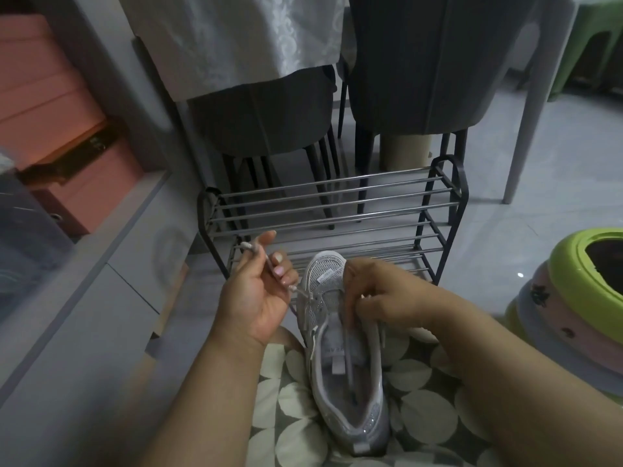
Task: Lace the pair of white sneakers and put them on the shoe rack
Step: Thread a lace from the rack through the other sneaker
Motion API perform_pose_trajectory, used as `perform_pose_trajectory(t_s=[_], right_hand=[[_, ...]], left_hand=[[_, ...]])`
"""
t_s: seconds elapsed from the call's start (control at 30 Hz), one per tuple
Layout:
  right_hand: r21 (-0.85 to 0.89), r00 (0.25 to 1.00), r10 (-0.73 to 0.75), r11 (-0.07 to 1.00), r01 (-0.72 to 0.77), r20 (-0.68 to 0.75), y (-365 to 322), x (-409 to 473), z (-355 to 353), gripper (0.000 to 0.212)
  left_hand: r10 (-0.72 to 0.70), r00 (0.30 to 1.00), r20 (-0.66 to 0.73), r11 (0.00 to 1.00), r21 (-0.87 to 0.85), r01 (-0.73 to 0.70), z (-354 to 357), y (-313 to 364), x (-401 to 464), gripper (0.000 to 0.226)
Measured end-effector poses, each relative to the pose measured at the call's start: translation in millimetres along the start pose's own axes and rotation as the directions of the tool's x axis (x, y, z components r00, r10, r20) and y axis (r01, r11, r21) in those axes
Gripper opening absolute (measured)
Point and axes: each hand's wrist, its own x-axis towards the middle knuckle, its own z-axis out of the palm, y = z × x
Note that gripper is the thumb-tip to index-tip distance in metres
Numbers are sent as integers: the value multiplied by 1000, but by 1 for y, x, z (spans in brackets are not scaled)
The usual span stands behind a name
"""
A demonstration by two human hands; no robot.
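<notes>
Lacing is in hand: one white sneaker (340, 338) lies on the person's lap, toe toward the shoe rack (332, 227) just ahead on the floor. The left hand (258, 291) pinches a shoelace (269, 264) end drawn out of a lower left eyelet; the right hand (381, 298) curls its fingers round the sneaker's right eyelet edge, steadying it. Next, probably, thread that end across into the opposite eyelet. The second sneaker is out of view.
</notes>
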Motion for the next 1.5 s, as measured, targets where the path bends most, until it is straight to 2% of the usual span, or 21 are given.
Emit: perform_pose_trajectory(t_s=[0.07, 0.2, 0.33, 0.43, 0.53, 0.63, 0.7, 0.77, 1.0, 1.17, 1.37, 1.5], right_hand=[[30, 997, -4, 1000, 6, -83, -4, 5, 2, 8], [-146, 985, -123, 984, 105, -123, -12, 21, 14, 25], [-237, 971, -199, 958, 164, -135, -11, 29, 25, 26], [-239, 971, -185, 960, 145, -154, -12, 30, 24, 25], [-256, 982, -158, 958, 127, -103, -14, 31, 26, 25], [-246, 986, -124, 965, 93, -114, -16, 30, 25, 21], [-235, 985, -62, 972, 23, -161, -15, 29, 22, 19], [-245, 981, -43, 969, -4, -188, -13, 27, 20, 22], [-315, 978, -56, 949, -10, -201, -7, 23, 20, 51], [-405, 955, -129, 914, 10, -267, -6, 20, 23, 70], [-260, 965, 30, 960, -100, -259, -7, 20, 24, 81], [-213, 961, 101, 964, -158, -256, -2, 22, 28, 103]], left_hand=[[13, 1000, 0, 1000, 3, -13, -1, -4, -1, 28], [36, 999, 30, 999, 26, -36, 1, -9, -4, 27], [83, 996, 32, 994, 65, -85, 2, -12, -5, 27], [98, 995, 28, 992, 71, -100, 1, -14, -5, 26], [109, 994, 27, 991, 81, -111, 1, -16, -6, 26], [76, 997, 24, 990, 121, -78, -2, -16, -9, 26], [46, 998, 39, 948, 312, -56, -5, -17, -14, 22], [28, 997, 74, 864, 501, -61, -8, -23, -20, 14], [181, 983, 6, 666, 735, -127, -20, -28, -14, 14], [183, 983, 5, 624, 772, -120, -23, -27, -13, 1], [189, 981, 47, 557, 817, -147, -27, -25, -13, 4], [179, 981, 73, 499, 853, -154, -28, -25, -13, 6]])
